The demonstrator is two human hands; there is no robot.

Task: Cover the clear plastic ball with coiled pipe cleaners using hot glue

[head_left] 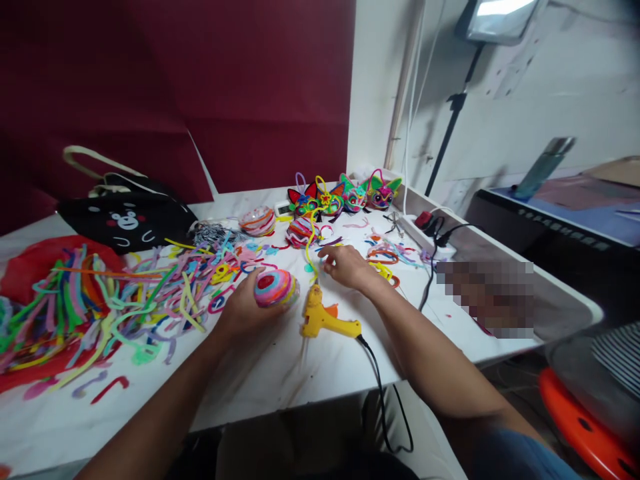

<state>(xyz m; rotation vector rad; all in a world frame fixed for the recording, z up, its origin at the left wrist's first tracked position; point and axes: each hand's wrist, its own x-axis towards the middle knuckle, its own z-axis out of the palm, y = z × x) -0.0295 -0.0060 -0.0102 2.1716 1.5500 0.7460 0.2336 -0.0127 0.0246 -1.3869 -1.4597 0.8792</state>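
Note:
My left hand [243,303] is closed around a ball [276,289] wrapped in pink, orange, yellow and blue fuzzy strips, with a red round spot on its side. My right hand [345,265] hovers over the table, fingers bent and slightly apart, with nothing visible in them. Just left of its fingertips a yellow pipe cleaner [309,250] runs upward from near the glue gun's tip. Between my forearms lies a yellow glue gun [327,323] with an orange trigger and black cord. Two more striped balls, one [301,232] nearer and another [257,221], sit beyond.
Loose pipe cleaners [150,300] cover the left side, some on red plastic. A black bag [125,217] stands behind them. Several colourful eared animal ornaments [355,195] line the back. At right are a power strip [425,237], yellow and orange loops [383,267] and a raised white edge [540,287].

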